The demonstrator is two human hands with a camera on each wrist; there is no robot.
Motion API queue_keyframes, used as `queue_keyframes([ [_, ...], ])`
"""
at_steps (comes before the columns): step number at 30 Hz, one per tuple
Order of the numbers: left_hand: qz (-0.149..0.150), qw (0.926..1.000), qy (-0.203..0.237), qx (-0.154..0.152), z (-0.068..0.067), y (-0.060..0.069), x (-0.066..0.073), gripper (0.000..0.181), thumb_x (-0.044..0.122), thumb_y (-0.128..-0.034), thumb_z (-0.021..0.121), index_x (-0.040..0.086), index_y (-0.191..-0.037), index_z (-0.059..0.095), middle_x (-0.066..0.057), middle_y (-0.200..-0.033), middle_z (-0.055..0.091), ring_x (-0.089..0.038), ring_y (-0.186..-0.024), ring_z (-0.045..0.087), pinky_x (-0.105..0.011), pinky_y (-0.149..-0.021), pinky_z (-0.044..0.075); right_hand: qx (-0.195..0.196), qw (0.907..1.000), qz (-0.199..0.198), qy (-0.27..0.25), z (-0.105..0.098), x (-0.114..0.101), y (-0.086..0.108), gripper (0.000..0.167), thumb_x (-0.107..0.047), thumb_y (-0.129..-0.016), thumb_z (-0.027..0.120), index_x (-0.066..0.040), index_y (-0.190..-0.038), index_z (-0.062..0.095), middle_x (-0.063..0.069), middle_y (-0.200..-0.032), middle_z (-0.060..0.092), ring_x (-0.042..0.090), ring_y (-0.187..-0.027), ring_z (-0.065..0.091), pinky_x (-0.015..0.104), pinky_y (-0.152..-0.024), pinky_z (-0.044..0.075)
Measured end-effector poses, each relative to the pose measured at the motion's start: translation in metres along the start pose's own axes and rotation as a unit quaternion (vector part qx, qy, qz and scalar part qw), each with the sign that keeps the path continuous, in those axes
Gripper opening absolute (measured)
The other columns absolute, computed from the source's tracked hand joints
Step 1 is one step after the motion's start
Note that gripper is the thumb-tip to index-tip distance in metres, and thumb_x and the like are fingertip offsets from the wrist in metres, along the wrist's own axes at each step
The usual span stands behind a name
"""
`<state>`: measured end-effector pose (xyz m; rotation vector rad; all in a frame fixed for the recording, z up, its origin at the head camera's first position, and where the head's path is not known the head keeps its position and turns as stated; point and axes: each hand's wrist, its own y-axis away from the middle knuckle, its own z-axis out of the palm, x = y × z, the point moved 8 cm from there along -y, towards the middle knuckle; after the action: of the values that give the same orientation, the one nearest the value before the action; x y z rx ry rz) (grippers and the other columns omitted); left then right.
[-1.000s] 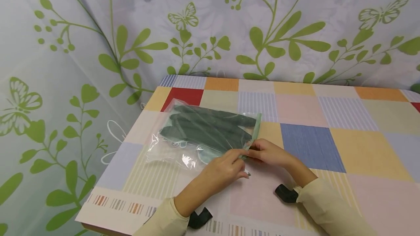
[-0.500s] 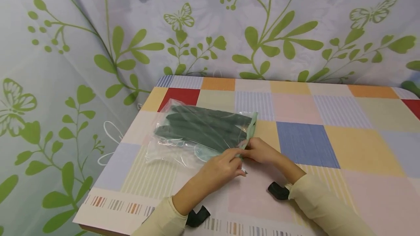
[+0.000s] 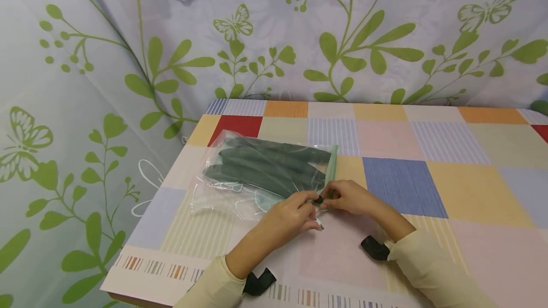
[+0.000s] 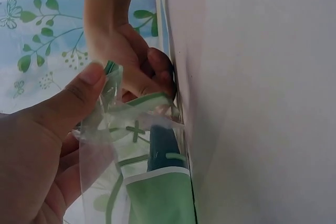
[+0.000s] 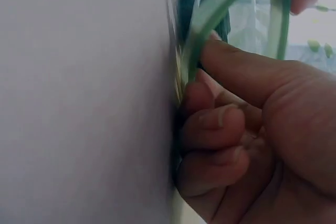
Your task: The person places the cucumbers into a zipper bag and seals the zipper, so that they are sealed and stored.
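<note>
A clear zip bag (image 3: 207, 198) with a green zip strip (image 3: 332, 163) lies flat on the table, strip to the right. Inside are several long dark green pieces (image 3: 267, 160), their exact kind unclear through the film. At the strip's near end, my left hand (image 3: 284, 217) pinches the bag's edge between thumb and fingers, as the left wrist view shows. Just to its right, my right hand (image 3: 348, 197) pinches the strip, thumb against fingertips, other fingers curled. In the right wrist view, two green edges (image 5: 278, 14) of the mouth stand apart.
A patchwork-patterned cloth (image 3: 404, 189) covers the table. Black bands (image 3: 375, 248) sit at both cuffs of the cream sleeves (image 3: 432, 265). Behind and to the left hangs a leaf-patterned curtain (image 3: 274, 23). White loops of cord (image 3: 147, 172) hang beside the table's left edge.
My two hands, touching earlier at the strip's near corner, have drawn slightly apart, and a dark gap shows between them. The bag has stayed in nearly the same place.
</note>
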<state>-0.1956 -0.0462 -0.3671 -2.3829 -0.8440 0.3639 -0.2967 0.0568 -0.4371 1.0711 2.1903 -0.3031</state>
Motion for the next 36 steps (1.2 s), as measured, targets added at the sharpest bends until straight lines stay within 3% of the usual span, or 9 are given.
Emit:
queue_keyframes([
  [8, -0.001, 0.9999, 0.010, -0.004, -0.001, 0.003, 0.001, 0.029, 0.039, -0.0691, 0.074, 0.015, -0.071, 0.060, 0.000, -0.106, 0.060, -0.007, -0.091, 0.061, -0.010, -0.066, 0.047, 0.078, 0.9966, 0.026, 0.000, -0.024, 0.004, 0.006, 0.012, -0.013, -0.084, 0.063, -0.002, -0.089, 0.063, 0.001, -0.060, 0.056, 0.007, -0.047, 0.044, 0.023, -0.046, 0.038],
  [16, 0.007, 0.9999, 0.009, 0.002, 0.000, 0.005, 0.006, 0.029, 0.038, -0.0677, 0.076, 0.015, -0.070, 0.058, 0.001, -0.102, 0.062, -0.004, -0.082, 0.061, -0.010, -0.068, 0.047, 0.079, 0.9961, 0.012, 0.037, -0.013, 0.001, -0.007, 0.012, -0.009, -0.084, 0.061, 0.001, -0.087, 0.066, 0.005, -0.070, 0.063, 0.010, -0.059, 0.049, 0.024, -0.053, 0.040],
  [26, 0.024, 0.9996, -0.012, 0.004, 0.000, 0.003, 0.010, 0.028, 0.038, -0.0695, 0.075, 0.015, -0.070, 0.058, 0.001, -0.101, 0.062, -0.004, -0.084, 0.061, -0.010, -0.066, 0.047, 0.112, 0.9929, 0.039, 0.006, -0.013, 0.004, -0.015, 0.013, -0.011, -0.083, 0.063, 0.002, -0.080, 0.067, 0.004, -0.065, 0.058, 0.012, -0.058, 0.044, 0.024, -0.053, 0.037],
  [36, 0.025, 0.9994, -0.010, 0.020, -0.003, 0.001, 0.005, 0.032, 0.043, -0.0664, 0.075, 0.015, -0.070, 0.059, -0.002, -0.104, 0.062, -0.009, -0.093, 0.061, -0.011, -0.067, 0.048, 0.117, 0.9914, 0.054, -0.019, -0.016, 0.010, -0.001, 0.012, -0.014, -0.086, 0.060, -0.003, -0.088, 0.064, 0.003, -0.064, 0.061, 0.009, -0.054, 0.049, 0.024, -0.050, 0.040],
])
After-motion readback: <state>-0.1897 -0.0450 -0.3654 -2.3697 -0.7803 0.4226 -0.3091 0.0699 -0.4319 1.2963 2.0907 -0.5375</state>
